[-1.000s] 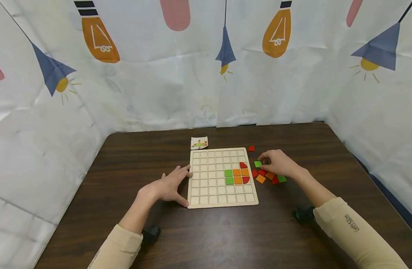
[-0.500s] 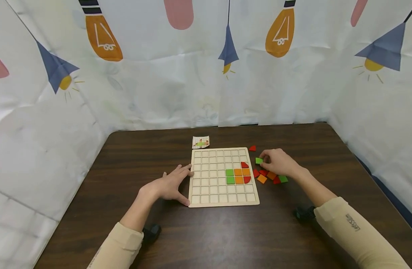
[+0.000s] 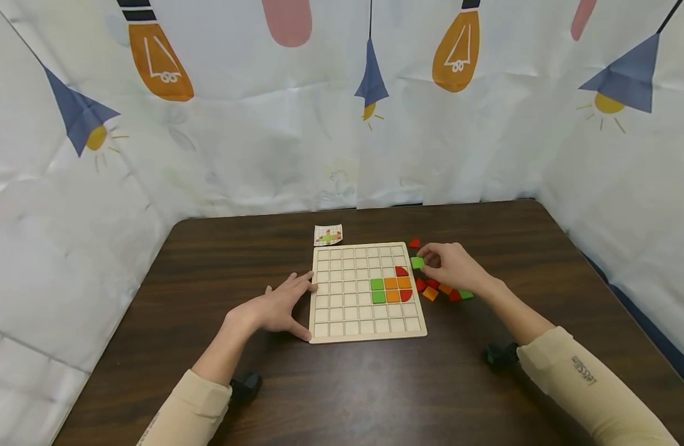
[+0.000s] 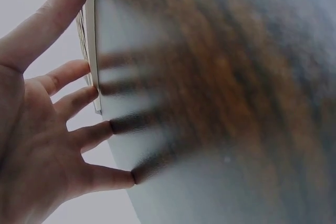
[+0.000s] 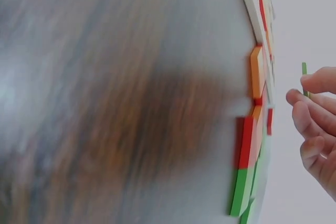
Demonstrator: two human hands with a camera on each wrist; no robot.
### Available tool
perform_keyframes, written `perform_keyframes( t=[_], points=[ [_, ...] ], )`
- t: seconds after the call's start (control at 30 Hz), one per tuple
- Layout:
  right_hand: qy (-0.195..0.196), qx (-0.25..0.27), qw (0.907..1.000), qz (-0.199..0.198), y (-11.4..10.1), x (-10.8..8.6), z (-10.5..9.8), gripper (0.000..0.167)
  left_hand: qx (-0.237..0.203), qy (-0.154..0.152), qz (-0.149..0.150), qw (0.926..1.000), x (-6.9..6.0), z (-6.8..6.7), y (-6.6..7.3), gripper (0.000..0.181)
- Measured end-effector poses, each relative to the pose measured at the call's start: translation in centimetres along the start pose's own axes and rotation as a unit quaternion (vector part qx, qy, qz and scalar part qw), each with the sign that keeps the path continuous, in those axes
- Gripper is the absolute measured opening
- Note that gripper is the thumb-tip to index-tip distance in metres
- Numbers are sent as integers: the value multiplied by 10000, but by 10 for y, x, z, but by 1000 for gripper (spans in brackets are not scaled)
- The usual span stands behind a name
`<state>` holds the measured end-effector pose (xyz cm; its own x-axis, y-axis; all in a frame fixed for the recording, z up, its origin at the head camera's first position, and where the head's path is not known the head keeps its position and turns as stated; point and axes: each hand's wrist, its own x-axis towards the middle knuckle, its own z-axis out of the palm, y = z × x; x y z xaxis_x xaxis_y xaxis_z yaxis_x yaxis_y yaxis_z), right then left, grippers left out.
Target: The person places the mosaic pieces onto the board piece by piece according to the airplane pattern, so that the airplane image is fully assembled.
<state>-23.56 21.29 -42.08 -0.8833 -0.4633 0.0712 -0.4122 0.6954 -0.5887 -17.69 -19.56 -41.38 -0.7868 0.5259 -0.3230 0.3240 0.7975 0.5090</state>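
A pale wooden grid board [image 3: 342, 310] lies on the dark table, with green and orange squares and red rounded pieces set in its right-hand cells. My left hand [image 3: 276, 305] is spread along the board's left edge; in the left wrist view its thumb and some fingertips touch that edge, the others the tabletop. Just off the board's right edge, my right hand [image 3: 452, 265] pinches a green square tile [image 3: 417, 262] between thumb and fingers. The right wrist view has this green tile [image 5: 304, 80] edge-on, held above the table.
A loose pile of red, orange [image 3: 430, 294] and green tiles lies right of the board, below my right hand. One red piece [image 3: 414, 243] sits apart near the top right corner. Behind the board lies a small pattern card [image 3: 328, 235]. A printed curtain surrounds the table.
My right hand has lifted the green tile from the pile and carried it left and away from me, toward the board's edge. The left hand stays at the board.
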Motion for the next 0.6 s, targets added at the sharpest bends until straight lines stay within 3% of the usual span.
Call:
perform_keyframes(
  t=[0.27, 0.6],
  points=[
    [-13, 234, 9994, -239, -17, 5, 11, 26, -5, -15, 13, 10000, -1, -1, 0, 91],
    [-303, 339, 9976, -530, -35, 12, 27, 23, 9, -13, 43, 10000, -1, 0, 0, 91]
  ],
)
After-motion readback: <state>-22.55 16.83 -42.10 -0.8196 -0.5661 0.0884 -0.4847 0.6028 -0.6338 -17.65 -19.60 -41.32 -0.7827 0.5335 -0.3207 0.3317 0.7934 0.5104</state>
